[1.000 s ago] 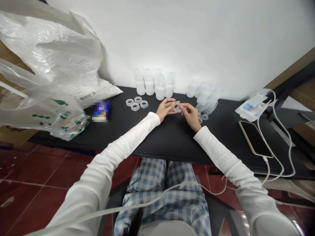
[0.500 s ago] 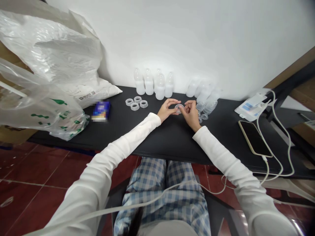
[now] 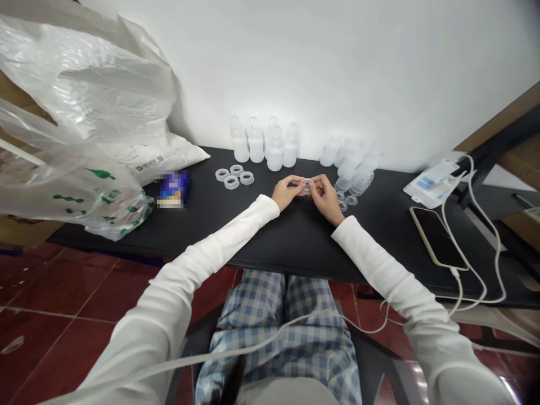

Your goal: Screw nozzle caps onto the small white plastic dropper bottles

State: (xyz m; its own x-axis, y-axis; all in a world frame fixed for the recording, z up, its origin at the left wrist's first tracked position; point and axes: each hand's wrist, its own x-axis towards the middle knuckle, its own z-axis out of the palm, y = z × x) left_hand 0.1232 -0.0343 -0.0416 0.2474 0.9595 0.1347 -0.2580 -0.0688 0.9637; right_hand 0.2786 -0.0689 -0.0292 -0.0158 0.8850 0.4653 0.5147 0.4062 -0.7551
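- Since the earlier frame, the left hand (image 3: 287,193) and right hand (image 3: 325,197) have drawn together; their fingertips (image 3: 297,181) now meet where a gap showed before.
- Both hands are closed in a fingertip pinch on a clear plastic ring (image 3: 307,187), held just above the black table (image 3: 295,242) between them. Much of the ring is hidden by the fingers (its exact shape is hard to tell). A two-sided pinch seems to suit so thin and small a part.
- Four similar clear rings (image 3: 231,182) lie flat in a cluster, left of the hands, within easy reach.
- Frosted plastic baby bottles (image 3: 275,149) stand upright in a row against the white wall (image 3: 337,67), while a second group of bottles (image 3: 346,160) stands to the right. The grouping appears to keep like parts together.
- Clear cup-shaped parts (image 3: 343,183) and small rings (image 3: 351,200) sit just beside the right hand.
- Further out, plastic bags (image 3: 71,185) slump at the left with a blurred blue packet (image 3: 172,190) beside them. A phone (image 3: 436,239) lies at the right, with a white cable (image 3: 496,242) looping nearby.
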